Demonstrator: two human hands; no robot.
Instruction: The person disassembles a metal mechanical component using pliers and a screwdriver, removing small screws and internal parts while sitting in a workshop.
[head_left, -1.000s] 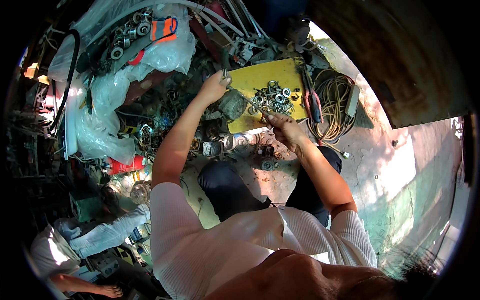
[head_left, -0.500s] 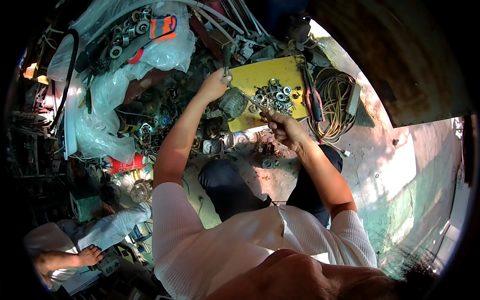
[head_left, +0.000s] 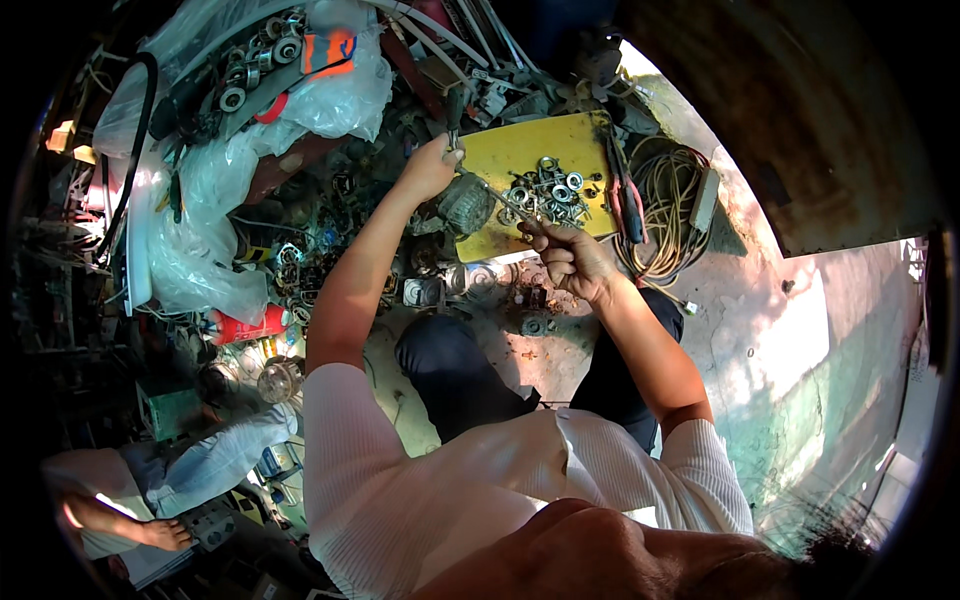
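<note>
My left hand [head_left: 428,168] is closed round a tool with a dark upright handle [head_left: 455,103], at the far left corner of a yellow board [head_left: 520,145]. A thin metal rod [head_left: 500,198] slants from near that hand down to my right hand [head_left: 574,262], whose fingers are curled and pinch its near end. Under the rod, at the board's left edge, sits a rounded grey metal part [head_left: 466,206] with a ribbed side. On the board lies a pile of small metal parts [head_left: 552,190], rings and bolts among them. What the tool's lower end touches is hidden.
Pliers with red handles [head_left: 630,210] and coiled cable [head_left: 668,215] lie right of the board. Clear plastic sheeting [head_left: 205,230], a red bottle [head_left: 250,325] and dark scrap parts crowd the left. Another person's hand [head_left: 165,535] shows at lower left. A rusty panel [head_left: 800,120] overhangs the right.
My right hand has turned slightly, its fingers curled a little more around the rod's end. My left hand keeps its place. The other person's hand at lower left has moved down and left.
</note>
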